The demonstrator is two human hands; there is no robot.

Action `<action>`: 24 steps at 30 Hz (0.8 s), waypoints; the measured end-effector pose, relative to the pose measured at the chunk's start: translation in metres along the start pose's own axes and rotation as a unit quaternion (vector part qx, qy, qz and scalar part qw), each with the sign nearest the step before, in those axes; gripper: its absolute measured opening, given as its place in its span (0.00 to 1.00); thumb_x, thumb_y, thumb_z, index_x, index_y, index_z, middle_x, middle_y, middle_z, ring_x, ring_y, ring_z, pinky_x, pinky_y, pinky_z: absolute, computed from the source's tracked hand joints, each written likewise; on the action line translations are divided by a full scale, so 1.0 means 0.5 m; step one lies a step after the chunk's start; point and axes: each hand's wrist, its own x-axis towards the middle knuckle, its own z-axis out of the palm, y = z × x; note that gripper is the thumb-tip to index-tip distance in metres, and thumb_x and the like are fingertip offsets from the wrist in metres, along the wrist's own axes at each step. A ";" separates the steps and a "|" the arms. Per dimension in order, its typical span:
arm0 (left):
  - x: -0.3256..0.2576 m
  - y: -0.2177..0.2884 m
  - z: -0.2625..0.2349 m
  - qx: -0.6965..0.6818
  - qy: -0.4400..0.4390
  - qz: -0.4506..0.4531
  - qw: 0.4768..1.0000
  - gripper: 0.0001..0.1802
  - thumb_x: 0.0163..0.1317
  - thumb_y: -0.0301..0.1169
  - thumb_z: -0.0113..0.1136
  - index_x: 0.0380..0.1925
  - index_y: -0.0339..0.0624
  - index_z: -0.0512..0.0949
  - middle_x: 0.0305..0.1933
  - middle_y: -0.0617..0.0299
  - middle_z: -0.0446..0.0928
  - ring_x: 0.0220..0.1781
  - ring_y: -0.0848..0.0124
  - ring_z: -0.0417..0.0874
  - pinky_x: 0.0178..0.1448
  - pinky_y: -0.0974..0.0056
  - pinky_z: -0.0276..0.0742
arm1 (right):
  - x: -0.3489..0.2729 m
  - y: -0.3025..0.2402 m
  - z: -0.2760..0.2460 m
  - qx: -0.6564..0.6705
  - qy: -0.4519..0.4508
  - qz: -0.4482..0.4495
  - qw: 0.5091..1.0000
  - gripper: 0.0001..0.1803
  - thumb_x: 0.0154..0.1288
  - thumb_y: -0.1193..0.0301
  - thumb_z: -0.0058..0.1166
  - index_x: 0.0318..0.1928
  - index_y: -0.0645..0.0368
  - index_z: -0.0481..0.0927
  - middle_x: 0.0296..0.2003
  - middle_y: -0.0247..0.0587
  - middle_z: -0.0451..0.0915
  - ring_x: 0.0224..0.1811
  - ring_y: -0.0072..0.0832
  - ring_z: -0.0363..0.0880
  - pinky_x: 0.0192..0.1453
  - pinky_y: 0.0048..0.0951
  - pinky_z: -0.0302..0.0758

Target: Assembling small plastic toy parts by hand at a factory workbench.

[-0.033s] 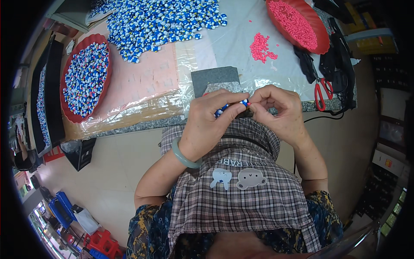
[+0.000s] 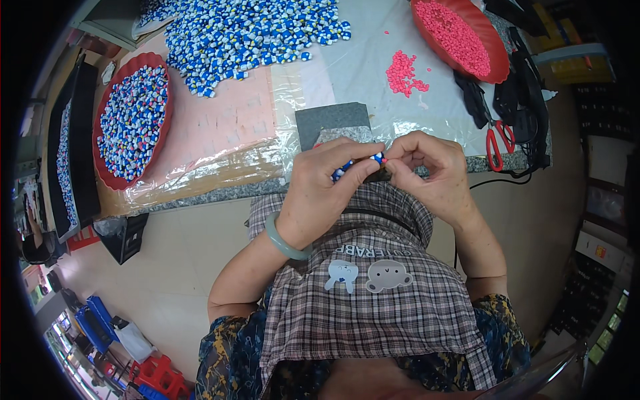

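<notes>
My left hand (image 2: 320, 187) is closed, with a small blue-and-white piece (image 2: 377, 158) pinched between thumb and forefinger. More blue-and-white pieces (image 2: 341, 171) show in the curl of its fingers. My right hand (image 2: 430, 173) is closed in a pinch on a tiny pink piece (image 2: 385, 161), which meets the end of the blue-and-white one. Both hands are close together at the table's near edge, by a dark grey pad (image 2: 320, 120). Beyond them lie a large heap of blue-and-white pieces (image 2: 253, 40) and a small pile of pink pieces (image 2: 403, 75).
A red scalloped tray (image 2: 167, 117) full of blue-and-white pieces with pink bits stands at left. Another red tray (image 2: 500, 63) holds pink pieces at far right. Red-handled scissors (image 2: 493, 150) and black cables (image 2: 530, 100) lie on the right. A black bin (image 2: 83, 133) borders the left.
</notes>
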 end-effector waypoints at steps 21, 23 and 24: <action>-0.002 -0.006 0.008 0.098 0.035 0.097 0.990 0.12 0.59 0.21 0.67 0.45 0.36 0.85 0.36 0.53 0.84 0.36 0.64 0.86 0.39 0.66 0.79 | -0.001 0.000 0.016 -0.157 0.043 -0.114 0.980 0.07 0.55 0.85 0.63 0.34 0.65 0.81 0.29 0.37 0.83 0.28 0.21 0.84 0.32 0.21 0.80; -0.002 -0.004 0.010 0.110 0.040 0.100 0.988 0.13 0.59 0.21 0.67 0.45 0.37 0.85 0.36 0.53 0.84 0.36 0.63 0.86 0.39 0.66 0.79 | 0.000 0.004 0.016 -0.146 0.046 -0.107 0.982 0.06 0.56 0.85 0.62 0.34 0.65 0.81 0.29 0.37 0.83 0.28 0.20 0.84 0.32 0.21 0.81; -0.004 -0.004 0.011 0.110 0.040 0.100 0.988 0.13 0.59 0.21 0.67 0.45 0.37 0.85 0.36 0.53 0.84 0.36 0.63 0.86 0.39 0.66 0.79 | -0.001 0.008 0.016 -0.123 0.037 -0.088 0.988 0.06 0.58 0.84 0.62 0.35 0.65 0.81 0.30 0.36 0.83 0.28 0.20 0.84 0.33 0.21 0.81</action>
